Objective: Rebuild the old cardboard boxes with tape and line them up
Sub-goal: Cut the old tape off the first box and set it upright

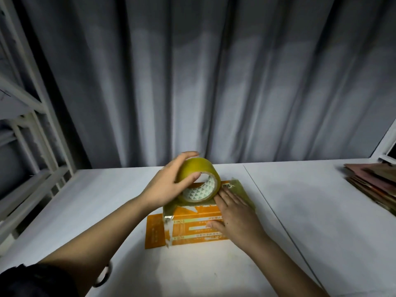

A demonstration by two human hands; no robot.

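An orange cardboard box with white print sits on the white table, one flap lying flat to its left. A yellowish roll of clear tape stands on the box's top. My left hand grips the roll, fingers over its rim and thumb at the core. My right hand lies flat on the box's right part, fingers straight, pressing on a strip of tape that runs from the roll across the top.
A stack of flattened brown cardboard lies at the table's far right edge. A grey curtain hangs behind the table. A white metal rack stands to the left. A seam divides two tabletops.
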